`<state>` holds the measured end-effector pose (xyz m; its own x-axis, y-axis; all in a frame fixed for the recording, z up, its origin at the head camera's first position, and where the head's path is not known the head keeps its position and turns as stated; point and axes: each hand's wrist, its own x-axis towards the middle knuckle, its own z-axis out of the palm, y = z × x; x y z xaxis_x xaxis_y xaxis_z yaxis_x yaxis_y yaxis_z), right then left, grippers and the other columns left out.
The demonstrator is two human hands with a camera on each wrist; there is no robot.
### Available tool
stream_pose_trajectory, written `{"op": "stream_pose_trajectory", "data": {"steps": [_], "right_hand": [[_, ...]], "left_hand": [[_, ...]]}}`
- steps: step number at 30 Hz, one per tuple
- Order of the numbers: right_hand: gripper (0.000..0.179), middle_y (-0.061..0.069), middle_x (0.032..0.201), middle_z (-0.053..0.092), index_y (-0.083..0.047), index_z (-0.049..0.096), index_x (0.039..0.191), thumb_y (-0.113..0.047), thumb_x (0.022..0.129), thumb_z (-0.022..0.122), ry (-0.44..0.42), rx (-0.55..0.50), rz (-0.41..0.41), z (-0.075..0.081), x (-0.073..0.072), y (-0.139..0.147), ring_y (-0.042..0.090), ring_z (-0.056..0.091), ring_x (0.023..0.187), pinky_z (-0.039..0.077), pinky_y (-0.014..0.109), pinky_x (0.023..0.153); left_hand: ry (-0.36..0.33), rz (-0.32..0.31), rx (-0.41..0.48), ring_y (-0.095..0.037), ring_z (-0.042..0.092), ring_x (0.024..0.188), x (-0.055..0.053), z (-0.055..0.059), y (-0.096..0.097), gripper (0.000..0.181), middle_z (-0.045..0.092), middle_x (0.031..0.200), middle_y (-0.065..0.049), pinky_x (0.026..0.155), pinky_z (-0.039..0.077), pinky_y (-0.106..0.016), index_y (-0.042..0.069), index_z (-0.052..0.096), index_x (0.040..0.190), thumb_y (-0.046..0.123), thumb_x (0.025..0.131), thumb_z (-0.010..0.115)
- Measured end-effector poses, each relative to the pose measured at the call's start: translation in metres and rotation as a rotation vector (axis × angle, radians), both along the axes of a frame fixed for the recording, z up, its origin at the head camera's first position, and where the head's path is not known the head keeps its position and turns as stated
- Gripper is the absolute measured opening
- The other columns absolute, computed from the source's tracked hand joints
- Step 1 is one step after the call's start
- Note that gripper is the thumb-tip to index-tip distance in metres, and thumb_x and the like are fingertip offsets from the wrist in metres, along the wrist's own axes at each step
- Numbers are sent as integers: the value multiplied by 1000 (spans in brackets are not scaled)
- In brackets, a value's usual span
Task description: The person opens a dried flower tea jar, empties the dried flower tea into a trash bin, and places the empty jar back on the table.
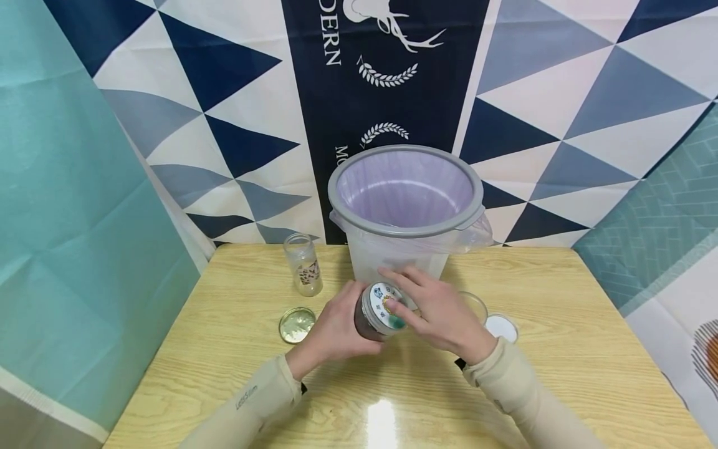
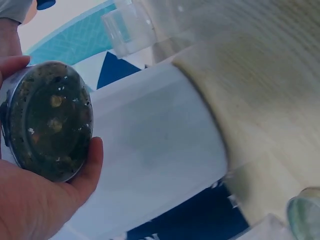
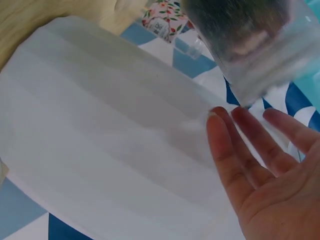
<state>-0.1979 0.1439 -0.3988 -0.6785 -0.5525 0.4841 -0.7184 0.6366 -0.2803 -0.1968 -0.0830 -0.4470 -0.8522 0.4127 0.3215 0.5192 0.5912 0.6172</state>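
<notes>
My left hand (image 1: 349, 321) grips a clear jar (image 1: 367, 321) with dark contents, tilted in front of the bin. Its top carries a round printed label (image 1: 387, 304) with small pictures and characters. In the left wrist view, the fingers wrap the side of the jar (image 2: 52, 120), and its dark, speckled base faces the camera. My right hand (image 1: 440, 307) is over the jar's top, its thumb across the label in the head view. From the right wrist, the fingers (image 3: 225, 160) look extended just below the jar's end (image 3: 250, 45).
A white bin (image 1: 370, 252) with a grey rim and purple liner stands at the back. A clear jar with a floral label (image 1: 305, 271) and a gold round lid (image 1: 297, 325) are at left. Right lie a clear round piece (image 1: 477, 305) and a white disc (image 1: 502, 327).
</notes>
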Motion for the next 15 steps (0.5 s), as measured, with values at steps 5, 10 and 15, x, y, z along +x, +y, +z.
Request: {"op": "stream_pose_trajectory", "data": {"steps": [5, 10, 15], "right_hand": [[62, 4, 133, 65, -18, 54, 151, -52, 99, 61, -16, 39, -43, -4, 5, -4, 22, 68, 106, 59, 46, 83], [68, 8, 131, 65, -15, 55, 149, -56, 95, 64, -7, 14, -71, -11, 6, -12, 24, 68, 103, 59, 45, 80], [61, 8, 115, 64, -13, 61, 137, -59, 97, 59, 33, -51, -108, -18, 7, -22, 23, 66, 87, 57, 43, 68]], "left_hand": [[101, 11, -62, -10, 57, 95, 4, 7, 5, 86, 57, 110, 3, 84, 56, -27, 14, 56, 128, 36, 54, 95], [180, 21, -108, -13, 56, 95, 5, 9, 7, 85, 64, 107, 1, 81, 54, -28, 9, 58, 127, 35, 54, 94], [206, 19, -107, -13, 56, 92, 7, 10, 10, 82, 66, 105, 1, 80, 53, -28, 9, 59, 124, 34, 54, 93]]}}
